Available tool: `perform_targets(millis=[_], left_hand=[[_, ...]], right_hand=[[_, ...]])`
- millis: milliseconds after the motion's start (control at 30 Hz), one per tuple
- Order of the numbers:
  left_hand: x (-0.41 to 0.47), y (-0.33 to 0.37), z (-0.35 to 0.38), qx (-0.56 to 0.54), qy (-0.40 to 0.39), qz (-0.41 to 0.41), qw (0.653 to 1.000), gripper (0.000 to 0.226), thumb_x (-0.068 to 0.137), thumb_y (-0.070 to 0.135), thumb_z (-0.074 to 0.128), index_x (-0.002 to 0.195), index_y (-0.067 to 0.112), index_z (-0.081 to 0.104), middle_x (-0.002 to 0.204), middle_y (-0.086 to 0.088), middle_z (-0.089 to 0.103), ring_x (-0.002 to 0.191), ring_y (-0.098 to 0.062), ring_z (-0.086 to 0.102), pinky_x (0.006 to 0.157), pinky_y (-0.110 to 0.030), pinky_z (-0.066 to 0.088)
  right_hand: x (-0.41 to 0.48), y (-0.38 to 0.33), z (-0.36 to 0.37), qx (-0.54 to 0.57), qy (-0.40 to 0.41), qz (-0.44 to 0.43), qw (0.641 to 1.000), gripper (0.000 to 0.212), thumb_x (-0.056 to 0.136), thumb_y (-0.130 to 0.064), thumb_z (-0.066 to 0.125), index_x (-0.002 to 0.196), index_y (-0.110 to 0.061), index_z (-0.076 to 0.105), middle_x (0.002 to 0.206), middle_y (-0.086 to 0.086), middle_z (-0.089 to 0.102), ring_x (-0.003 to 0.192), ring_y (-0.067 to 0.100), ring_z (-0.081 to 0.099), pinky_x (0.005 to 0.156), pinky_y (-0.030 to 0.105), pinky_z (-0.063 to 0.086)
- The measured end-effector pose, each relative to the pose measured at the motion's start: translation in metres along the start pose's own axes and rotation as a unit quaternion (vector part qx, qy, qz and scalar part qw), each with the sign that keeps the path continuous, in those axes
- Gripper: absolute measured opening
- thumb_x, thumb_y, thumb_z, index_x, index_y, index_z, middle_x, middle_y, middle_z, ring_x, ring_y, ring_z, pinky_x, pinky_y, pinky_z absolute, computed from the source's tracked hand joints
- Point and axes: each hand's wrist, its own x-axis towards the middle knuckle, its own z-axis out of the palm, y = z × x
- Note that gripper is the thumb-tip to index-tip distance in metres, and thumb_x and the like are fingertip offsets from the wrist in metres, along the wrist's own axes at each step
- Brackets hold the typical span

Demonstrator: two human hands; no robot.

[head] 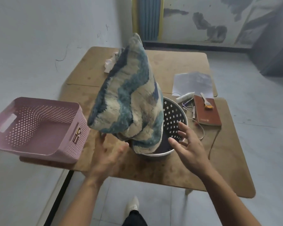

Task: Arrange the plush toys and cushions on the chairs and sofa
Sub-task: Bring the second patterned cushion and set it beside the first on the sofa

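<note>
A fluffy cushion (127, 98) with blue and cream wavy bands stands on end, its lower corner stuffed into a round white perforated basket (175, 118) on the wooden table (178, 170). My left hand (108, 155) is open, palm up, just below the cushion's left underside. My right hand (188, 142) is open with fingers spread, hovering over the basket's right rim beside the cushion. Neither hand grips the cushion.
An empty pink perforated crate (38, 128) overhangs the table's left edge. A brown notebook (207, 110) with a small brush, pens, a wire and a sheet of paper (193, 84) lie right of the basket. Crumpled white cloth (109, 64) lies behind the cushion. A wall runs along the left.
</note>
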Motion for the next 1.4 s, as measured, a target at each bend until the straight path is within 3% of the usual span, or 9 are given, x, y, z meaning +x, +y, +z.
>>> perform_targets(millis=[167,300,400,600,667,800,933,1100,1400], left_hand=[[0.074,0.013,0.017,-0.015,-0.028,-0.021,0.999,0.061,0.069,0.011,0.088,0.122,0.023,0.061,0.122,0.017,0.061,0.112,0.005,0.057,0.094,-0.005,0.043],[0.088,0.029,0.03,-0.04,0.009,-0.039,0.998,0.061,0.062,0.048,0.087,0.115,0.027,0.066,0.115,0.02,0.063,0.105,0.006,0.059,0.091,-0.012,0.046],[0.096,0.048,0.045,-0.05,0.066,-0.043,0.996,0.083,0.055,0.07,0.084,0.122,0.026,0.065,0.121,0.015,0.065,0.117,-0.008,0.06,0.096,-0.023,0.049],[0.104,0.081,0.071,0.024,-0.036,0.034,0.998,0.095,0.055,0.053,0.092,0.137,0.033,0.049,0.123,0.025,0.062,0.111,0.018,0.057,0.088,-0.008,0.05],[0.103,0.081,0.071,0.12,-0.101,0.058,0.986,0.107,0.054,0.046,0.097,0.141,0.052,0.034,0.13,0.034,0.051,0.121,0.015,0.051,0.091,-0.008,0.046],[0.096,0.031,0.081,0.174,-0.051,0.099,0.978,0.123,0.055,0.06,0.088,0.155,0.048,0.018,0.163,0.018,0.02,0.152,-0.013,0.021,0.122,-0.047,0.028],[0.087,-0.011,0.086,0.179,0.045,-0.084,0.979,0.135,0.055,0.077,0.074,0.161,0.029,0.007,0.168,-0.001,0.001,0.155,-0.023,0.008,0.122,-0.045,0.018],[0.116,-0.055,0.079,0.093,0.082,-0.101,0.987,0.121,0.059,0.084,0.073,0.154,0.029,0.025,0.154,-0.002,0.041,0.141,-0.026,0.042,0.112,-0.055,0.041],[0.126,-0.079,0.08,0.079,-0.016,-0.007,0.997,0.066,0.095,0.073,0.022,0.152,0.042,0.034,0.149,0.006,0.052,0.135,-0.016,0.051,0.114,-0.041,0.041]], right_hand=[[0.101,-0.009,0.033,0.002,-0.125,-0.025,0.992,0.108,0.076,-0.032,0.072,0.162,-0.035,0.007,0.164,-0.008,0.022,0.15,0.011,0.029,0.12,0.051,0.034],[0.131,-0.002,0.04,0.028,-0.267,-0.026,0.963,0.143,0.066,-0.028,0.087,0.153,-0.047,-0.026,0.168,-0.016,-0.014,0.157,0.008,-0.001,0.129,0.048,0.012],[0.139,-0.005,0.045,0.034,-0.29,-0.03,0.956,0.165,0.053,-0.04,0.1,0.15,-0.045,-0.032,0.169,-0.01,-0.009,0.157,0.01,0.003,0.128,0.046,0.015],[0.143,0.001,0.053,0.119,-0.1,0.045,0.987,0.115,0.051,-0.062,0.087,0.148,-0.02,0.043,0.141,-0.008,0.057,0.131,0.008,0.055,0.108,0.035,0.049],[0.142,0.019,0.047,0.107,-0.1,0.103,0.984,0.115,0.05,-0.062,0.079,0.148,-0.013,0.044,0.143,0.001,0.055,0.135,0.018,0.052,0.109,0.038,0.048],[0.135,0.04,0.039,0.144,-0.133,0.191,0.962,0.103,0.065,-0.023,0.091,0.15,-0.002,0.038,0.15,0.018,0.048,0.137,0.031,0.047,0.115,0.044,0.04],[0.122,0.029,0.031,0.213,-0.078,0.206,0.952,0.082,0.071,-0.016,0.073,0.143,0.006,0.04,0.13,0.016,0.053,0.122,0.024,0.05,0.099,0.033,0.041],[0.12,0.009,0.038,0.284,-0.041,0.168,0.943,0.092,0.058,-0.022,0.073,0.144,-0.002,0.046,0.135,0.014,0.059,0.127,0.028,0.054,0.103,0.039,0.046],[0.142,-0.034,0.021,0.375,-0.022,0.089,0.922,0.077,0.056,-0.017,0.086,0.129,-0.025,0.06,0.113,-0.006,0.077,0.106,0.015,0.072,0.077,0.027,0.061]])
